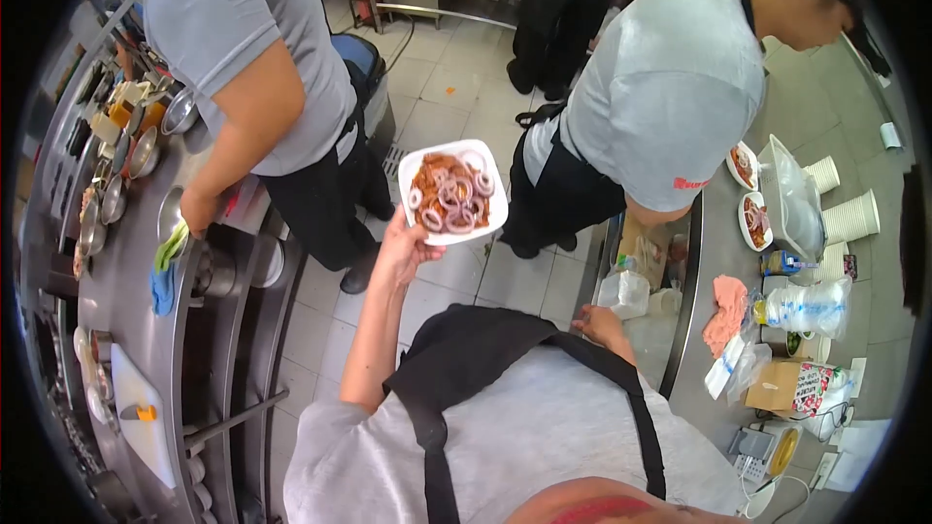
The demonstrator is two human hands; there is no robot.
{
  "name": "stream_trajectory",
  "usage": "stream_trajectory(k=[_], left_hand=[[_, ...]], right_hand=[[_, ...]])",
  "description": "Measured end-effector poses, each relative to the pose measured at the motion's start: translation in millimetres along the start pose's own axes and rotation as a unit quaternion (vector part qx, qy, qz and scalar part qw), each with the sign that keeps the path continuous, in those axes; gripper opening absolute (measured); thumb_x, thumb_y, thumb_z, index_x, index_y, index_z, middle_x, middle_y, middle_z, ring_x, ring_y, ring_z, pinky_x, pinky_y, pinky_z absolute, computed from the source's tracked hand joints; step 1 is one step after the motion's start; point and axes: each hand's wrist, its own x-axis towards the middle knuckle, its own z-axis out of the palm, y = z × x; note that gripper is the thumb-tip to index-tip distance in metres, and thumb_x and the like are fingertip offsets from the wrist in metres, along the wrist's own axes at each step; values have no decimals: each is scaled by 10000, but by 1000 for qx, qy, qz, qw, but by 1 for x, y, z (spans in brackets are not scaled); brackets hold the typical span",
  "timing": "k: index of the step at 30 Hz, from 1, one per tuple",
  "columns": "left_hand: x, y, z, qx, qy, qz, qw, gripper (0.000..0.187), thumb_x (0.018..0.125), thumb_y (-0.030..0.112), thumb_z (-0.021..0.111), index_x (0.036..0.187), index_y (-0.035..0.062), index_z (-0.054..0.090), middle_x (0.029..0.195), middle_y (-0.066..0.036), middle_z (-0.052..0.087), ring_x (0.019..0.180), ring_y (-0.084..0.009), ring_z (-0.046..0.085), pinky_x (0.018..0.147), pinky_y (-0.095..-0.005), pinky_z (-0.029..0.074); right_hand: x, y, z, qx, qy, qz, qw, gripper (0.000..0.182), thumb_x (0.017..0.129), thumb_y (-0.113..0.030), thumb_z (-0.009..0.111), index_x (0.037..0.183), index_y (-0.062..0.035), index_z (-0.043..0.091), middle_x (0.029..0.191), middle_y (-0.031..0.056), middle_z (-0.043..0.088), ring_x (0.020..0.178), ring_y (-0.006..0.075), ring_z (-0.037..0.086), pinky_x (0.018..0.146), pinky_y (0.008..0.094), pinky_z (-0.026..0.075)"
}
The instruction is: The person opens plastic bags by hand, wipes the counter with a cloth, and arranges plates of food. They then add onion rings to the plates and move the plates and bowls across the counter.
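Observation:
My left hand (406,248) is closed on the near-left rim of a white square bowl (498,196), held out in front over the floor. The bowl is filled with reddish-brown food topped with raw red onion rings (453,194). Lower on the right, my right hand (603,324) has its fingers curled at the edge of an open under-counter compartment (652,340); I cannot tell what, if anything, is in them. Just beyond that hand sits a clear plastic container (623,293) inside the compartment.
A person (670,87) bends over the right counter, an arm reaching down by the compartment. Another person (233,49) stands at the left steel counter (131,267). Two filled bowls (754,220), paper cups (851,217) and a pink cloth (725,315) lie right.

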Motion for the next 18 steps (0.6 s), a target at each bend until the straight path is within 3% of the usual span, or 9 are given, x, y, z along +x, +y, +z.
stream_trajectory(k=[9, 12, 14, 18], left_hand=[[15, 20, 25, -14, -7, -16, 1000, 530, 690, -53, 377, 1198, 82, 309, 811, -155, 589, 535, -209, 602, 454, -279, 516], [23, 26, 25, 9, -4, -29, 1000, 576, 673, -51, 377, 1229, 85, 315, 826, -141, 587, 518, -189, 592, 452, -274, 516], [31, 32, 24, 31, -1, -32, 999, 570, 676, -46, 367, 1229, 80, 308, 827, -148, 582, 516, -194, 591, 455, -274, 518], [36, 43, 27, 39, -12, -8, 999, 556, 660, -43, 359, 1206, 54, 319, 863, -154, 578, 544, -194, 598, 453, -269, 515]], right_hand=[[-7, 3, 1, 24, -16, 26, 999, 327, 734, -345, 594, 930, -84, 598, 931, 139, 599, 886, 334, 552, 744, 428, 438], [29, -10, 13, 58, -18, -40, 997, 350, 729, -360, 596, 946, -86, 594, 933, 142, 600, 877, 339, 554, 747, 431, 434], [62, -32, 13, 55, -35, -106, 992, 357, 715, -339, 618, 957, -80, 585, 823, 145, 616, 813, 320, 575, 716, 397, 445], [135, -96, -5, 42, -68, -194, 978, 354, 728, -358, 606, 949, -81, 584, 839, 149, 613, 817, 318, 574, 712, 392, 440]])
